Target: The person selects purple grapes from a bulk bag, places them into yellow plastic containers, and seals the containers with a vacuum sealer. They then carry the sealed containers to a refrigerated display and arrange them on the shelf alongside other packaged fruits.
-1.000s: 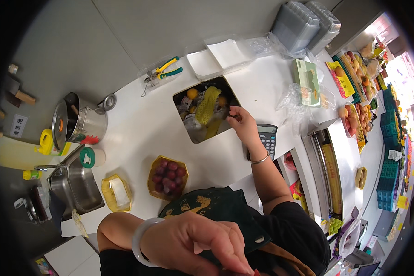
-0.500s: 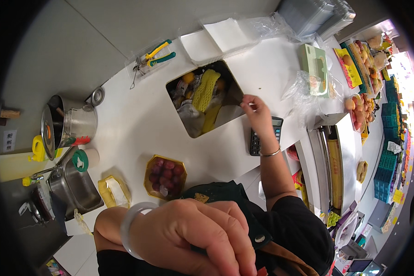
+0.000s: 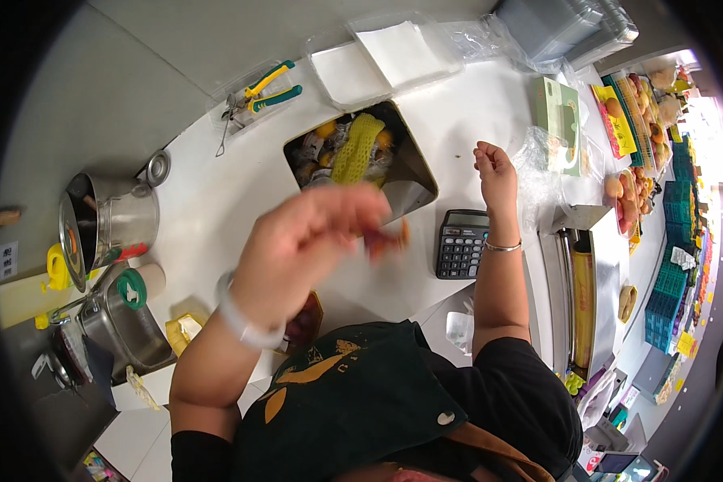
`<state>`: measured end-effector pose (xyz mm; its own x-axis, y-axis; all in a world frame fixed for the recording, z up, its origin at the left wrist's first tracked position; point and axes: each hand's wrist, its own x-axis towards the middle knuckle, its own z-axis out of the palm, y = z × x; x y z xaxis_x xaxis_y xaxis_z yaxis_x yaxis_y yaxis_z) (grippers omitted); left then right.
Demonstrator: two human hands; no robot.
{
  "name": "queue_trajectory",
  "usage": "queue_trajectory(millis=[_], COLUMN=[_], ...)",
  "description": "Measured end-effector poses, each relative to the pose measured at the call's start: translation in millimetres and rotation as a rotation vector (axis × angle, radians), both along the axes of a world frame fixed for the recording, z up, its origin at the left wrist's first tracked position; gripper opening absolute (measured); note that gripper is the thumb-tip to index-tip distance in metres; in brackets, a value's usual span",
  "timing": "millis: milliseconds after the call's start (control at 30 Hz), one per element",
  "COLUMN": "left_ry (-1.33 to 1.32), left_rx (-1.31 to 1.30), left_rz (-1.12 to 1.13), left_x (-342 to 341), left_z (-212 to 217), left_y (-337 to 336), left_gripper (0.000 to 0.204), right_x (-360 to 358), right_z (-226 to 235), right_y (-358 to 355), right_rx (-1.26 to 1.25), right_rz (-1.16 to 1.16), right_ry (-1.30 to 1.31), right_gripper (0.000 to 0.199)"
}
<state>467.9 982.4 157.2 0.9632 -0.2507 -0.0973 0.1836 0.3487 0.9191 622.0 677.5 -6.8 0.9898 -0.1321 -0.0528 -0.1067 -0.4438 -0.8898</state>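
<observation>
My left hand (image 3: 309, 237), with a pale bangle at its wrist, is raised in front of the near edge of a square bin opening (image 3: 414, 161) in the counter. Its fingers are closed on a small dark-red and orange piece of fruit (image 3: 387, 241), blurred by motion; its exact kind does not show. Below that arm, a gold-rimmed bowl of plums (image 3: 304, 325) is mostly hidden. My right hand (image 3: 496, 170), wearing a silver bracelet, is above the counter right of the opening, fingers curled together; anything inside them is hidden. A dark speck (image 3: 458, 156) lies beside it.
Inside the opening are yellow foam netting (image 3: 357, 149), fruit and plastic wrap. A black calculator (image 3: 462, 245) lies near my right forearm. Farther off are green-and-yellow pliers (image 3: 273, 87), clear trays (image 3: 406, 55), a green box (image 3: 558, 124), a steel pot (image 3: 124, 217) and a sink (image 3: 128, 329).
My left hand has moved from close below the camera out toward the opening, showing the red piece. My right hand has left the opening's edge and moved right and slightly up.
</observation>
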Motion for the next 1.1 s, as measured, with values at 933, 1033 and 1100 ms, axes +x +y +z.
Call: queue_trajectory(millis=[933, 1033, 1100], left_ry=[-0.025, 0.094, 0.180], left_rx=[0.869, 0.745, 0.724], left_rz=[1.628, 1.628, 1.549], left_x=[-488, -536, -550], left_z=[-86, -122, -148], left_y=[364, 451, 493], left_gripper=[0.044, 0.044, 0.044], right_x=[-283, -362, -404], right_z=[90, 89, 84], right_y=[294, 368, 415], right_rx=[0.309, 0.354, 0.347], right_rz=[0.728, 0.799, 0.906], right_ry=[0.084, 0.168, 0.198], right_gripper=[0.027, 0.026, 0.025])
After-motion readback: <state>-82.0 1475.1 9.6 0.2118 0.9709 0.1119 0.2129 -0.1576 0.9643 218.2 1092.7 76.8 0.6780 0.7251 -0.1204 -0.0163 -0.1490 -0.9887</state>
